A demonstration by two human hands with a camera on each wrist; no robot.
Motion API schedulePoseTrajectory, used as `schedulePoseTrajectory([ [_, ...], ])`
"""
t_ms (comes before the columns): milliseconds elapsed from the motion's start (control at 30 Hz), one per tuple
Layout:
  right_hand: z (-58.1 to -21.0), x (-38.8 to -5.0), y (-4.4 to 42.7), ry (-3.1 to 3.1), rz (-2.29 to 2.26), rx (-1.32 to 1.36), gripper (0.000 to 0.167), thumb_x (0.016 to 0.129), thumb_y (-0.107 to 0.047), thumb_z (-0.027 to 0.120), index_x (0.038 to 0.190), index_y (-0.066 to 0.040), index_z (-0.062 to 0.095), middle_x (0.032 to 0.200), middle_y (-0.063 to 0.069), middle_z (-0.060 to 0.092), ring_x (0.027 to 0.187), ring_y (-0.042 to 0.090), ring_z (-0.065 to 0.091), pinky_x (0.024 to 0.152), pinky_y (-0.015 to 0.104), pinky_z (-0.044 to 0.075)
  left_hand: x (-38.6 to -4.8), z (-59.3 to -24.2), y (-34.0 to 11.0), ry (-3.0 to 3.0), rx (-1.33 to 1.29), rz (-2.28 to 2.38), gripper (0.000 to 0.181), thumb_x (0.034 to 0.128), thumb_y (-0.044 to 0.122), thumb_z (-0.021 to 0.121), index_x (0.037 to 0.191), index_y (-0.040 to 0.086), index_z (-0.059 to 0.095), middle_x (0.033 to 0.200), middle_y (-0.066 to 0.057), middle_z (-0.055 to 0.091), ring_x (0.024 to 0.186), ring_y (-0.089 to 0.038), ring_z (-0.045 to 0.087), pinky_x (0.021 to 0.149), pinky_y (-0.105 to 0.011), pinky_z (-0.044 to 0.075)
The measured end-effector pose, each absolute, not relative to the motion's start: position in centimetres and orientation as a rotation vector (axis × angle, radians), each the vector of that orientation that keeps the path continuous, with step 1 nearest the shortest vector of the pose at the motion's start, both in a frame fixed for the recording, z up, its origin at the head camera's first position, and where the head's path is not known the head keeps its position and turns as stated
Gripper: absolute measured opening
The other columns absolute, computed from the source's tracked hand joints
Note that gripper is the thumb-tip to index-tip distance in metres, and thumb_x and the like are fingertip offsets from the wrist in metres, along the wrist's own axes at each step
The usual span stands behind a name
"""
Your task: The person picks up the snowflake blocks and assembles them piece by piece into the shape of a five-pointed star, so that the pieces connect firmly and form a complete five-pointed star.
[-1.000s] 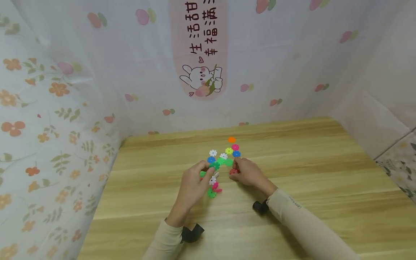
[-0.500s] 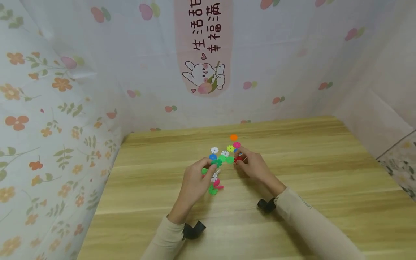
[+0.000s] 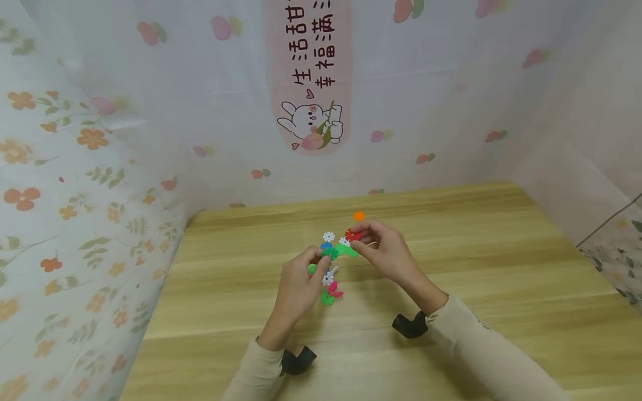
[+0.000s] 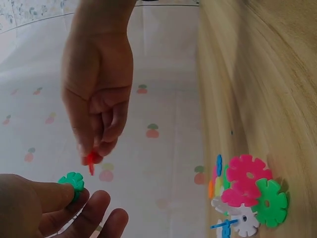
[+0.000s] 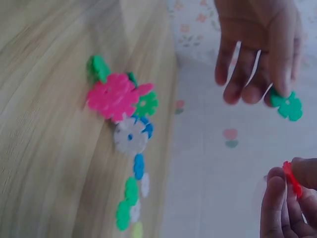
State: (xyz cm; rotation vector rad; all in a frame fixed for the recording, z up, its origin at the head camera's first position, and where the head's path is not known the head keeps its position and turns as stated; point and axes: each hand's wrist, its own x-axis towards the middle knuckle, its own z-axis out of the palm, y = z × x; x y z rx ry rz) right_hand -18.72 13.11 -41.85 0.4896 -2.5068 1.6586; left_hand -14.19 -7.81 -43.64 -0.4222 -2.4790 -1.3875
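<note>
Between thumb and fingertips, my left hand (image 3: pixel 300 284) pinches a dark green snowflake disc (image 3: pixel 330 253), a small notched plastic building piece. My right hand (image 3: pixel 388 253) pinches a red snowflake disc (image 3: pixel 353 235). Both discs are off the table, and a gap separates them in the left wrist view, where the red disc (image 4: pixel 91 161) is seen edge-on. In the right wrist view the green disc (image 5: pixel 289 106) shows its face while the red disc (image 5: pixel 291 178) is tilted. Part of the loose pile behind is hidden by my hands in the head view.
Loose snowflake discs lie on the wooden table (image 3: pixel 225 267): an orange one (image 3: pixel 358 215) at the back, a white one (image 3: pixel 328 236), and a cluster with pink discs (image 4: pixel 247 173) and a light green disc (image 4: pixel 271 203). Patterned cloth (image 3: pixel 225 139) hangs behind.
My right hand has lifted the red disc off the table and brought it up and leftward, nearer the green disc. My left hand keeps its pinch, almost in the same place.
</note>
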Motion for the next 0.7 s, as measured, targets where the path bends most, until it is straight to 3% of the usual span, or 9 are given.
schedulePoseTrajectory([
  [367, -40.6, -17.1, 12.1, -2.509, 1.877, 0.595, 0.039, 0.091, -0.001, 0.071, 0.126, -0.005, 0.055, 0.092, 0.01, 0.067, 0.083, 0.028, 0.067, 0.073, 0.03, 0.057, -13.7, -43.5, -8.3, -2.408, -0.432, -1.392, 0.005, 0.0994, 0.014, 0.064, 0.099, 0.01, 0.067, 0.083, 0.006, 0.069, 0.09, -0.013, 0.068, 0.073, -0.032, 0.055],
  [700, -41.1, -16.7, 12.8, -2.539, 1.925, 0.522, 0.037, 0.092, -0.01, 0.074, 0.127, -0.003, 0.063, 0.094, 0.013, 0.065, 0.085, 0.029, 0.07, 0.076, 0.038, 0.058, -14.0, -43.2, -7.8, -2.442, -0.455, -1.399, 0.003, 0.098, 0.015, 0.066, 0.098, 0.011, 0.067, 0.085, 0.004, 0.071, 0.077, -0.01, 0.064, 0.056, -0.026, 0.049],
])
